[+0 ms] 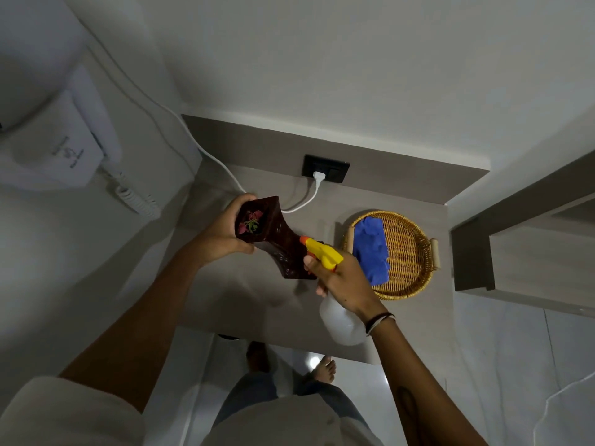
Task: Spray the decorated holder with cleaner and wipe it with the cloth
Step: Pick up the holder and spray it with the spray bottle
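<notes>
Up above the desk, the dark brown decorated holder is tilted, its top end clasped in the fingers of the left hand, a small plant showing in its mouth. Just beside its lower end, the right hand grips a spray bottle, nozzle touching or almost touching the holder. Nearby on the desk, a wicker basket holds the blue cloth; behind, a white cable runs to a wall socket.
</notes>
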